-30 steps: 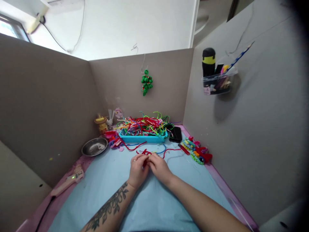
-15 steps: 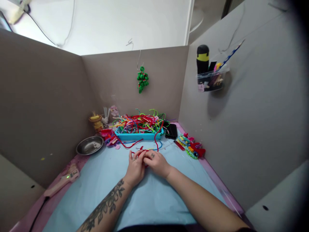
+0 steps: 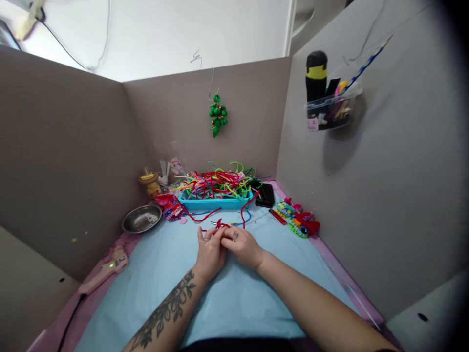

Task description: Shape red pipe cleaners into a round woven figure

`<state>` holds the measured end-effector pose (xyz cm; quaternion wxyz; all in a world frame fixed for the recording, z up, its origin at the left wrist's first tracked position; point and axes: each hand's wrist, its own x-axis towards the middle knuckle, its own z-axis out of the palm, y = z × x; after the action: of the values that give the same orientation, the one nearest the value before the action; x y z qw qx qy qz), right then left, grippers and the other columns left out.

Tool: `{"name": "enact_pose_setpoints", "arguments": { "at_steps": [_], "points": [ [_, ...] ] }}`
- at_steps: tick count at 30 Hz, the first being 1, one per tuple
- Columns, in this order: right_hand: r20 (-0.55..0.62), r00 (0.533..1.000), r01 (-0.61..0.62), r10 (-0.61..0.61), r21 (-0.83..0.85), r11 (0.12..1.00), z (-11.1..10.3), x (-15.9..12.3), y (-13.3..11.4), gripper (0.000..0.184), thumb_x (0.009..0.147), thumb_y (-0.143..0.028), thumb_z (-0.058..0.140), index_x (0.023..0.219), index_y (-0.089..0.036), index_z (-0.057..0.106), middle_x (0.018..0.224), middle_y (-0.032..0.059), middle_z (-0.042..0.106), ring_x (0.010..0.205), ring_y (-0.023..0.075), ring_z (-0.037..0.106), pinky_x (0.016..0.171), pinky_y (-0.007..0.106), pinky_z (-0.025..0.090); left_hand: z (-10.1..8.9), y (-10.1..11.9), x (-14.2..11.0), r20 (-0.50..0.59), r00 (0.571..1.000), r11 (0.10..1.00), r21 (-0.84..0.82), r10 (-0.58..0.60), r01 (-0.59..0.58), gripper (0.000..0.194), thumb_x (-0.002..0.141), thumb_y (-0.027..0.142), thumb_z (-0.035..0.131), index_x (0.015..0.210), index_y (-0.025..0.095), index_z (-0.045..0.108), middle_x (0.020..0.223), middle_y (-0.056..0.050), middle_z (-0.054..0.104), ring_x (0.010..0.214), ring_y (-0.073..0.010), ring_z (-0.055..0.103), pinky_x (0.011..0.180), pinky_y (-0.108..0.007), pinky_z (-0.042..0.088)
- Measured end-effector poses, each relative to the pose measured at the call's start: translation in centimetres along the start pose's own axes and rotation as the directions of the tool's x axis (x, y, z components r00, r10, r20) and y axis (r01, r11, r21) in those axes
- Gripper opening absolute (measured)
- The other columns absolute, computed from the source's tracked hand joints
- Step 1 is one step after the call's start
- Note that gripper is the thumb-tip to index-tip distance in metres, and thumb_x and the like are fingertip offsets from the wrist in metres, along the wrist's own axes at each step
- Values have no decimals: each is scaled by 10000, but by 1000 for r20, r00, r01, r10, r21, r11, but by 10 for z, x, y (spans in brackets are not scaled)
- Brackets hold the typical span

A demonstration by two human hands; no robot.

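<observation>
My left hand [image 3: 210,253] and my right hand [image 3: 242,246] meet over the blue-covered table, fingertips pressed together. Between them they pinch a red pipe cleaner [image 3: 222,224], of which a small twisted part shows above the fingers; the rest is hidden by my hands. Just beyond the fingers, the silvery tip of a tool [image 3: 214,223] pokes out, too small to name. A long red strand [image 3: 243,215] curves from the tray toward my right hand, and another red strand [image 3: 201,220] lies bent on the table beyond my left hand.
A blue tray [image 3: 216,204] heaped with coloured pipe cleaners stands at the back. Left are a metal bowl [image 3: 135,220] and a glue gun [image 3: 106,274] with a lit green light. Right are a black phone [image 3: 266,194] and colourful pipe-cleaner figures [image 3: 299,225]. Grey panels [image 3: 176,117] surround the table.
The whole view has shifted slightly, moving the table items a little to the right. My hands stay together on the red pipe cleaner, with only small finger movement.
</observation>
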<state>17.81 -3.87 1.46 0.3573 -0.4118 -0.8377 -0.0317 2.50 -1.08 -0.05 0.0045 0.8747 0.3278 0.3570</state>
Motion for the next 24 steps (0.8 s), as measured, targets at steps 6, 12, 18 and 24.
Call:
{"name": "enact_pose_setpoints", "arguments": {
  "at_steps": [6,12,18,24],
  "points": [
    [14,1000,17,-16,-66,998,-1,-2,-2,239,868,-167,397,970,-200,611,957,95,602,879,216,494,773,344,407,1,-2,-2,-36,999,1000,19,0,0,501,737,75,459,1221,202,440,1040,-82,650,1037,-256,505,1027,-583,91],
    [-37,999,-23,23,-11,1000,5,-3,-4,203,835,-122,431,946,-190,587,922,92,590,890,214,503,788,349,440,-3,4,-2,-17,999,999,-21,-47,47,470,736,82,462,1191,199,453,1044,-73,638,1050,-230,496,1040,-554,104],
    [-87,992,-97,93,-44,994,11,-5,1,191,821,-75,408,909,-161,555,875,87,580,856,209,521,742,330,458,-12,13,-2,-64,997,997,-76,-31,26,383,763,128,478,1140,197,472,1061,-68,615,1088,-215,472,1048,-524,114],
    [-111,985,-142,129,-120,983,7,-5,2,190,818,-82,424,905,-174,566,873,85,585,834,205,538,721,304,446,-12,9,-3,-125,990,982,-185,-59,35,324,798,158,482,1118,207,489,1136,-90,549,1114,-217,456,1034,-494,201]
  ]
}}
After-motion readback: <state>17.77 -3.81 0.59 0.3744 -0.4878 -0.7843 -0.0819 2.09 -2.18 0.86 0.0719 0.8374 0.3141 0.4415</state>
